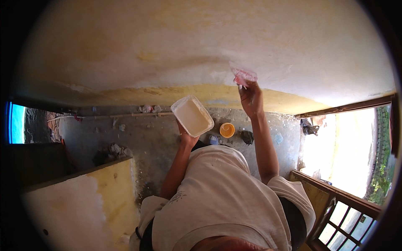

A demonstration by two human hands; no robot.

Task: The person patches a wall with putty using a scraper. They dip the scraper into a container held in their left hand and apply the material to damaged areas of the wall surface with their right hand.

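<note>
Fingers of the right hand (251, 99), right of the upper middle of the frame, are closed on a flat pink piece (245, 74) smeared with white, blurred at its edges. Left of center, the left hand (186, 137) grips a white rectangular tub (183, 120) from below and behind, its open top showing pale paste (195, 117).

Nearest, the pale shirt (226, 188) fills the lower middle and blocks part of the floor (163, 159). Just above it show a bluish shoe (214, 140), an orange-yellow bucket (227, 135) between the two forearms and a dark bundle (247, 137) beside it. The tub covers the floor behind it, and a long pole (125, 115) runs from near it toward the left. A partition (115, 188) patched yellow and white stands at lower left, a crumpled heap (115, 151) by its top edge. Farther off, a bright doorway (335, 146) opens at right, above a paned window (347, 226).

Relative to the right fingers, the pink piece projects up and left, against the backdrop of the whitish wall (201, 37); whether it touches is unclear. The tub sits lower left of them, well apart.
</note>
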